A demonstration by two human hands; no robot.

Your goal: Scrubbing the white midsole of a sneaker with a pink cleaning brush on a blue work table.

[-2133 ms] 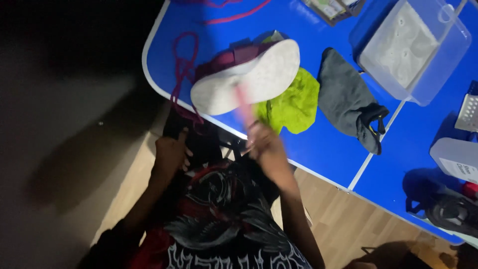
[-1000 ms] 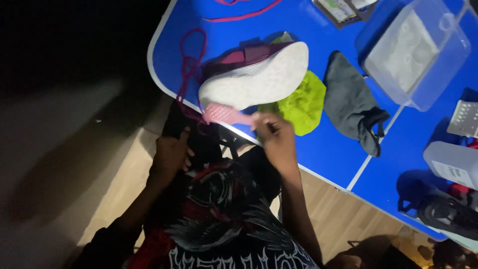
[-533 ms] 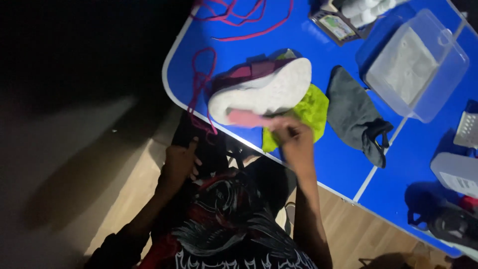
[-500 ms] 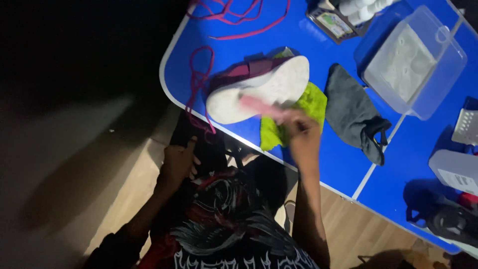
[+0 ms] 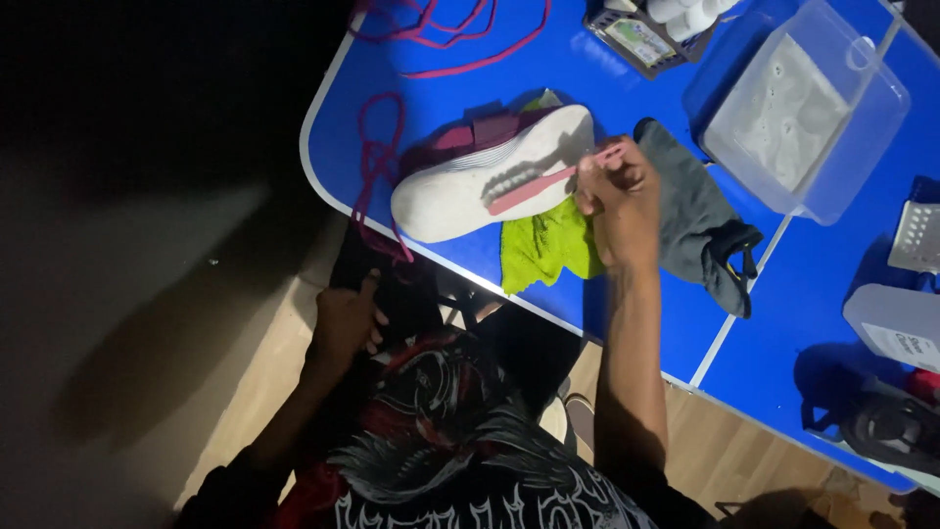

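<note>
Sneaker point(image 5: 490, 171), maroon upper, white sole: we record it lying on its side on the blue tabletop point(image 5: 627, 108), sole turned toward us, near the left rounded corner. Pink toothbrush point(image 5: 548, 182): bristle end pressed against the white sole, handle running right and slightly far into our right hand point(image 5: 617, 201). The fingers of that hand are closed tight round the handle's end. Our left hand point(image 5: 345, 323) is off the tabletop, down by our lap on dark cloth; we cannot tell whether its fingers are gripping anything, as the area is too dim.

Yellow-green cloth point(image 5: 546, 245): crumpled, partly under the sneaker's near edge and just left of our right wrist. Grey sock point(image 5: 695, 220): bunched, immediately right of the right hand, touching or nearly touching it. Maroon shoelace point(image 5: 377, 186): looped at the sneaker's left end and hanging over the tabletop's edge. A second run of the same lace colour point(image 5: 441, 29) lies at the far edge, well apart from the shoe.

Clear plastic tub point(image 5: 798, 113): far right, holding a pale liquid or residue; contents unclear. Small tray of white items point(image 5: 651, 29): far, between the laces and the tub. Metal grater point(image 5: 918, 235): at the right edge. Pale flat container point(image 5: 896, 328): near right. Wooden floor point(image 5: 725, 451): below the near edge of the tabletop.
</note>
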